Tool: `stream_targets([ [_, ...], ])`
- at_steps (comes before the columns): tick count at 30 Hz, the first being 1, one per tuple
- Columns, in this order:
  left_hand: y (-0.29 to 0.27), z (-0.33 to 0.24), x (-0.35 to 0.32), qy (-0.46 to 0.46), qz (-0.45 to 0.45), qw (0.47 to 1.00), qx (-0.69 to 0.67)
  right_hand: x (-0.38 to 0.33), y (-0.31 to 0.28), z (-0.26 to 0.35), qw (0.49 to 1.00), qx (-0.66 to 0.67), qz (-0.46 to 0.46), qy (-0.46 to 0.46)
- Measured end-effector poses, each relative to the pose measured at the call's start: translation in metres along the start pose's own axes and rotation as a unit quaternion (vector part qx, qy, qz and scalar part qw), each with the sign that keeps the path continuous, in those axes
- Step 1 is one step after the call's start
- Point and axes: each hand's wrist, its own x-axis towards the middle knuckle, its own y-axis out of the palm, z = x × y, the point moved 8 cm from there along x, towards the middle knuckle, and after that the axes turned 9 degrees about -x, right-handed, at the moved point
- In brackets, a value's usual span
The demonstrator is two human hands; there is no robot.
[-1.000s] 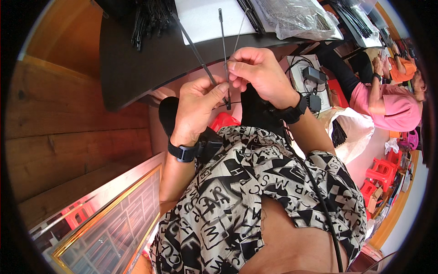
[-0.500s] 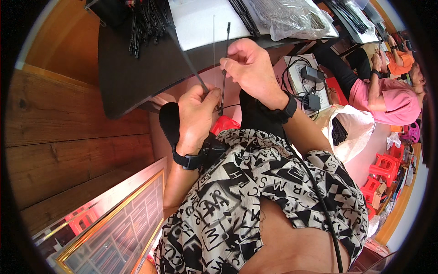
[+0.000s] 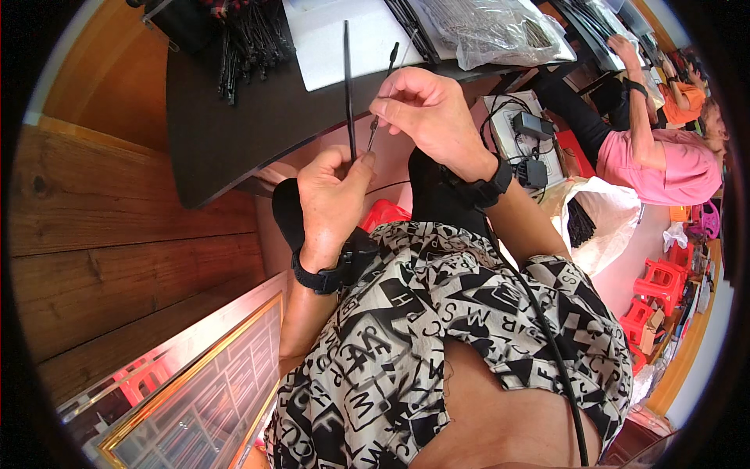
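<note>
My left hand (image 3: 334, 191) is closed, pinching a thin black rod (image 3: 348, 86) that stands almost upright above the thumb and forefinger. Just up and to its right, my right hand (image 3: 428, 113) pinches a second thin black rod with a knobbed tip (image 3: 393, 56). A fine pale wire (image 3: 404, 53) sticks up beside that tip from the same fingers. Below the right fingertips, a slim dark end (image 3: 373, 137) reaches down to my left thumb; whether the pieces are joined there I cannot tell. Both hands are in front of the dark table's near edge.
On the dark table (image 3: 226, 141) lie a bundle of black rods (image 3: 254, 47), a white board (image 3: 320, 55) and a clear plastic bag (image 3: 500, 35) of thin rods. Black adapters (image 3: 533, 125) with cables and a white sack (image 3: 613, 215) are to the right, near a seated person in pink (image 3: 668, 160).
The rod in my left hand has swung from a leftward slant to nearly upright. The right hand's rod and wire now lean right, their lower end nearer my left fingers.
</note>
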Motion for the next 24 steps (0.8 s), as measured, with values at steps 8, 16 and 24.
stream_targets([
  [8, -0.001, 0.003, 0.004, -0.026, -0.036, 0.991, -0.130, -0.003, -0.002, 0.010, 0.998, 0.009, -0.012, -0.064],
  [16, 0.003, -0.002, 0.004, -0.050, -0.016, 0.988, -0.145, -0.006, -0.004, 0.018, 0.989, -0.068, -0.052, -0.117],
  [24, 0.002, -0.003, 0.006, -0.056, 0.009, 0.987, -0.154, -0.014, -0.004, 0.036, 0.981, -0.108, -0.061, -0.152],
])
